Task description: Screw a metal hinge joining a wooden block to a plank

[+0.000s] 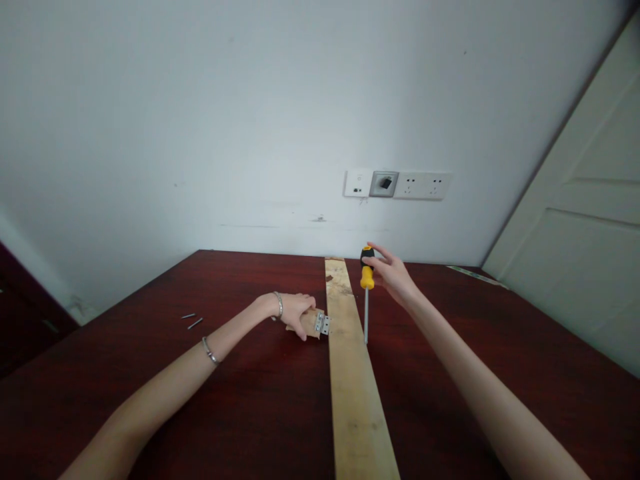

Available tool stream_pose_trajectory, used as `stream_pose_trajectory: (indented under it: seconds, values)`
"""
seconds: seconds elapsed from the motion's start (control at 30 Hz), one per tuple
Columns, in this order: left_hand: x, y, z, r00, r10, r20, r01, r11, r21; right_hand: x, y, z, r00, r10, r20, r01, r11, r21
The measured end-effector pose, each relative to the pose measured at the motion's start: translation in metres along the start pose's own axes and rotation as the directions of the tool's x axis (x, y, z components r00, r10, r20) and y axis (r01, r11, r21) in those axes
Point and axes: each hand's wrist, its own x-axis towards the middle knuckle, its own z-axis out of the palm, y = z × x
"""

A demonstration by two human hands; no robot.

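A long pale wooden plank [356, 387] lies on the dark red table [250, 413], running from the near edge toward the wall. My left hand [295, 312] is closed on a small wooden block [314, 323] with a metal hinge [323, 324] on its end, held against the plank's left edge. My right hand [393, 273] grips the yellow and black handle of a screwdriver [367, 293]. The screwdriver stands nearly upright, its tip resting at the plank's right edge.
Two loose screws [192, 320] lie on the table to the left. A white wall with a row of sockets [397, 185] rises behind the table. A pale door [585, 227] stands at the right.
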Motion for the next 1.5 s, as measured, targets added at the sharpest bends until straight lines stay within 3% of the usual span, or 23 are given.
stream_pose_trajectory:
  seconds: [0.13,0.37,0.5,0.7,0.97,1.13,1.5]
  values:
    - [-0.003,0.001,-0.005,0.999,-0.034,0.017,0.035,0.997,-0.066,-0.009,-0.030,-0.005,0.992,-0.128,-0.024,0.129,0.989,0.072]
    - [-0.019,0.013,-0.022,0.997,-0.047,-0.069,0.041,0.995,-0.090,-0.001,-0.049,-0.012,0.936,-0.337,-0.107,0.342,0.939,0.032]
    - [-0.029,0.019,-0.030,0.984,0.019,-0.176,-0.035,0.996,-0.086,0.001,-0.064,-0.009,0.861,-0.479,-0.173,0.487,0.873,0.008]
    - [-0.037,0.026,-0.036,0.947,0.119,-0.299,-0.124,0.992,0.003,-0.015,-0.083,0.005,0.710,-0.686,-0.157,0.692,0.722,-0.025]
    - [-0.034,0.026,-0.030,0.876,0.218,-0.429,-0.173,0.975,0.143,-0.017,-0.075,0.016,0.583,-0.809,-0.075,0.794,0.587,-0.158]
    - [-0.032,0.024,-0.030,0.862,0.242,-0.445,-0.180,0.968,0.177,-0.016,-0.066,0.026,0.566,-0.823,-0.050,0.804,0.565,-0.184]
    - [-0.028,0.023,-0.026,0.865,0.218,-0.452,-0.154,0.972,0.175,-0.014,-0.058,0.028,0.590,-0.807,-0.015,0.786,0.579,-0.217]
